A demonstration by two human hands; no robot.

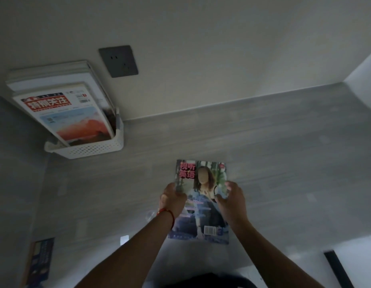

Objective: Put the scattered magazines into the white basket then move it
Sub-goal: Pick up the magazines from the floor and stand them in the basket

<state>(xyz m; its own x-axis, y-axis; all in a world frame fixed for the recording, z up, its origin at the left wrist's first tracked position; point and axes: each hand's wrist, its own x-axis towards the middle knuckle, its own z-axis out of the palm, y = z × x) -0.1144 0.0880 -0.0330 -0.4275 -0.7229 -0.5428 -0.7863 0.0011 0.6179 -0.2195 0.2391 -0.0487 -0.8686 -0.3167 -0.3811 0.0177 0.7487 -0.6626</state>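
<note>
**Figure: Two-handed hold on a magazine, with the basket already crowded**

At far left, low in the view, a dark blue magazine (40,260) lay on the floor (284,142), well apart from both hands and apparently not yet collected. Above it, against the wall (201,38) and beside a grey socket plate (118,61), stood the white basket (93,148), holding a leaning stack topped by a red-titled magazine (64,115); the stack rose well above the basket's rim. The likely hazard was here: a further copy pushed in carelessly could have caught on the rim or tipped the leaning stack outward, and the top-heavy load might have spilled when the basket was moved.

Toward the centre, the left hand (173,199), a red cord at its wrist, was closed on the left edge of the portrait-cover magazine (201,204). The right hand (232,201) gripped the opposite edge, fingers curled over the cover. Both forearms reached forward and converged on it. Whether the magazine rested on the floor or was held just clear of it could not be told. A grip at the edges alone risked the glossy pages sagging or slipping free.
</note>
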